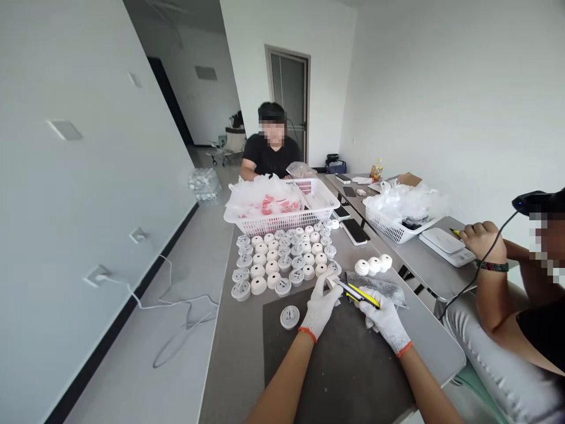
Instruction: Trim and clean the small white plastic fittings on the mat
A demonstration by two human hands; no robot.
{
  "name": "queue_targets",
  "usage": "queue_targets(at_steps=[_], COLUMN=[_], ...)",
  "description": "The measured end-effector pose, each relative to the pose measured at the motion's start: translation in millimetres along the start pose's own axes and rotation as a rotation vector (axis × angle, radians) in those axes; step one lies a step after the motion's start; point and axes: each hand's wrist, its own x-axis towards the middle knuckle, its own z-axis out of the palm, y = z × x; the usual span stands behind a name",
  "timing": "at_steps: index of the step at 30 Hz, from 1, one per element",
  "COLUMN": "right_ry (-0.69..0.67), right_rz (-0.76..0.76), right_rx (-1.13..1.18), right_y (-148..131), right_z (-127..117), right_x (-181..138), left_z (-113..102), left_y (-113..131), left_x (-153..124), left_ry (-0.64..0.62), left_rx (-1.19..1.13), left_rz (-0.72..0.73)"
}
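Closest in, the dark mat (344, 365), and over its far edge your left hand (318, 307) pinches one small white piece (333, 282); one yellow knife (364, 295), tip at or just beside it, sits gripped in your right hand (385, 317). Keep those left fingertips clear of the blade, shave lightly. Counting: round caps (285, 261) in rows, too crowded to total; one lone cap (290, 317); three white caps (374, 266) rightward.

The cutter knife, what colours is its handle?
The knife handle is yellow and black, best seen in the head view.
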Motion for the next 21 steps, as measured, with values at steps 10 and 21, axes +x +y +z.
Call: queue_targets(at_steps=[10, 21], right_ry=[-0.218, -0.675], right_rz=[-0.096, -0.255], right_rx=[-0.216, -0.262], right_y=[-13.6, -28.6], right_z=[-4.3, 1.4], right_x=[-6.0, 22.1], left_z=[0.5, -37.1], left_y=[-4.4, 1.4], left_x=[-24.9, -135.6], left_ry=[0.032, 0.347], left_rx=[-0.285, 0.186], left_rz=[0.111, 0.091])
